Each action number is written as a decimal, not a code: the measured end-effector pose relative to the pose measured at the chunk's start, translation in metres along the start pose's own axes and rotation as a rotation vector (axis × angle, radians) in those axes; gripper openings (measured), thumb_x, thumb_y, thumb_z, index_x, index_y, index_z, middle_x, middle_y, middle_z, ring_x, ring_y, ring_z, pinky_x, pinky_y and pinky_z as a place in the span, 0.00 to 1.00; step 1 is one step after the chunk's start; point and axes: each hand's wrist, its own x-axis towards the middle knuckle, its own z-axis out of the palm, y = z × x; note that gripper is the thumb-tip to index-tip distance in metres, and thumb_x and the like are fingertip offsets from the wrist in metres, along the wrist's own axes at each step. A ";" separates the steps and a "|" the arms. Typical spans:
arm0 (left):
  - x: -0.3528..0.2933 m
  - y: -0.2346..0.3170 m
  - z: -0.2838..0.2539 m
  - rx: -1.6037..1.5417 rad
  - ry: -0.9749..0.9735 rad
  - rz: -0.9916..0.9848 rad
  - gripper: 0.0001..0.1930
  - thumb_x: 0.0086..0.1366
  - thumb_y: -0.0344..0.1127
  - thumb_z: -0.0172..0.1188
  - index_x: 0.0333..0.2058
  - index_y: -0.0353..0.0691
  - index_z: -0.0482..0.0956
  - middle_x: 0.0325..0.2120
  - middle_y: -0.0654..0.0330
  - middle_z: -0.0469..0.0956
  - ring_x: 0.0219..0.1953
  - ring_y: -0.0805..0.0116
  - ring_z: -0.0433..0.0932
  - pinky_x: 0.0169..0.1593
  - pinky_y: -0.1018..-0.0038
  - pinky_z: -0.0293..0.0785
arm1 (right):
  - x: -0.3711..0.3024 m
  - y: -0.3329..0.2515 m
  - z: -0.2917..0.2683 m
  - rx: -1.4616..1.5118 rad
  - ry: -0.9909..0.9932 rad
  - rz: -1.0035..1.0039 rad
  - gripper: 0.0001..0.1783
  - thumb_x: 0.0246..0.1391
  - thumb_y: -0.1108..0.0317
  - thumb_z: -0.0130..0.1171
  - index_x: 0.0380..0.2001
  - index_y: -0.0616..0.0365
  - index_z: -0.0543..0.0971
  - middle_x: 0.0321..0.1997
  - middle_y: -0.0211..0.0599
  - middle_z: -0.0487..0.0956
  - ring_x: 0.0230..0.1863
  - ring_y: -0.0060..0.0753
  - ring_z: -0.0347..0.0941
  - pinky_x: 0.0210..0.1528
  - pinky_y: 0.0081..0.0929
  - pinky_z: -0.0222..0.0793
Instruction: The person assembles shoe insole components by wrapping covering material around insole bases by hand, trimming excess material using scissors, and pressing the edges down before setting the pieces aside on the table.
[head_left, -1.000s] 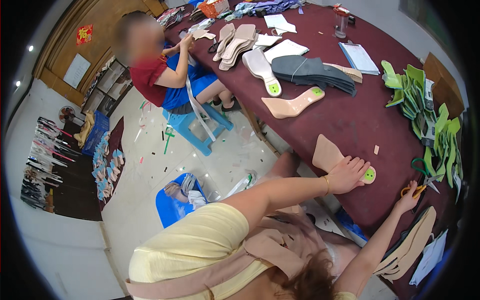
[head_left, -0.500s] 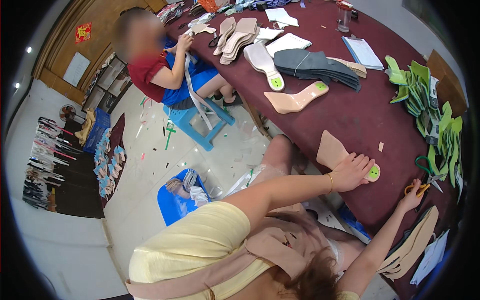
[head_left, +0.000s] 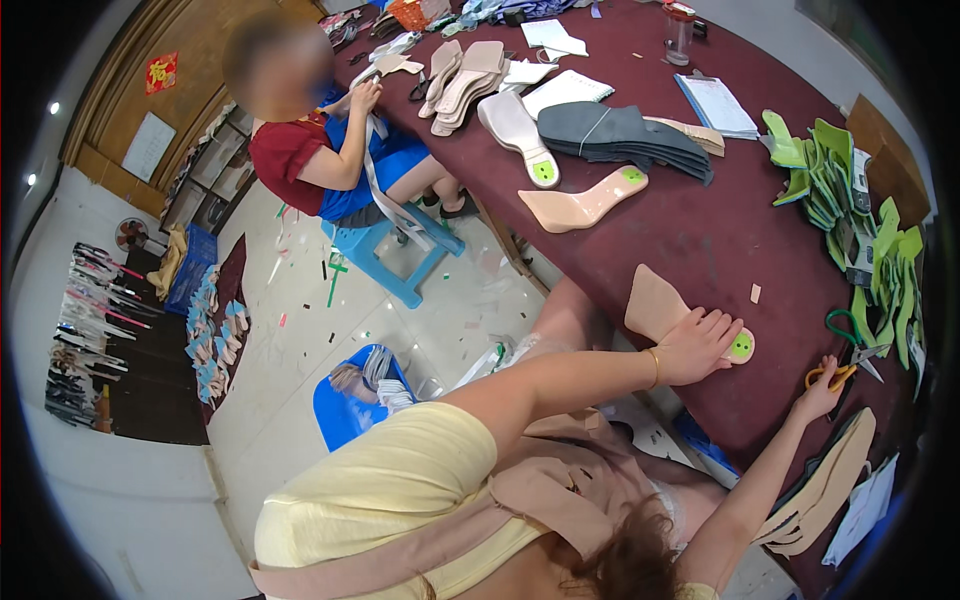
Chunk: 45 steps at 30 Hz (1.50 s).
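Observation:
My left hand [head_left: 700, 345] lies palm down across a beige insole [head_left: 655, 305], its fingers spread over the part next to the green heel patch. At the right, my right hand [head_left: 820, 392] has its fingers closed on the orange handle of scissors [head_left: 845, 376]. A green handle loop [head_left: 842, 324] sits beside it and the metal blades cross; I cannot tell whether this is one pair or two. A small beige scrap [head_left: 755, 293] lies beyond my left hand. Farther off are a peach shoe last [head_left: 590, 210] and a pale insole [head_left: 515, 135], both with green heel patches.
Banded dark grey insoles [head_left: 625, 140], beige insoles [head_left: 470, 85] and a notepad [head_left: 718, 105] lie on the maroon table [head_left: 700, 220]. Green pieces [head_left: 825, 180] are heaped at the right, beige soles [head_left: 825, 490] nearer me. A co-worker [head_left: 300, 165] sits at far left, near a blue bin [head_left: 340, 425].
The whole view has shifted slightly. My left hand stays on the insole and my right hand stays at the scissors.

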 end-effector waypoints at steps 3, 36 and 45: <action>0.000 0.001 -0.002 0.005 0.019 0.012 0.33 0.56 0.50 0.57 0.54 0.32 0.65 0.45 0.53 0.69 0.48 0.61 0.67 0.50 0.67 0.61 | -0.001 -0.003 -0.001 0.007 0.009 0.002 0.19 0.57 0.61 0.58 0.45 0.66 0.72 0.43 0.43 0.79 0.45 0.31 0.75 0.48 0.24 0.67; 0.002 0.002 -0.001 -0.030 0.000 -0.014 0.31 0.61 0.50 0.52 0.55 0.31 0.64 0.47 0.51 0.70 0.50 0.60 0.67 0.52 0.65 0.60 | 0.000 0.000 -0.002 0.008 -0.014 -0.005 0.20 0.57 0.64 0.58 0.47 0.68 0.71 0.44 0.44 0.79 0.46 0.31 0.76 0.48 0.22 0.69; 0.002 0.003 0.003 -0.043 -0.003 -0.039 0.28 0.62 0.49 0.50 0.54 0.33 0.65 0.48 0.51 0.70 0.52 0.61 0.67 0.53 0.65 0.60 | -0.001 -0.004 -0.003 0.008 -0.027 -0.034 0.21 0.57 0.64 0.58 0.47 0.68 0.71 0.44 0.45 0.79 0.45 0.32 0.76 0.49 0.23 0.69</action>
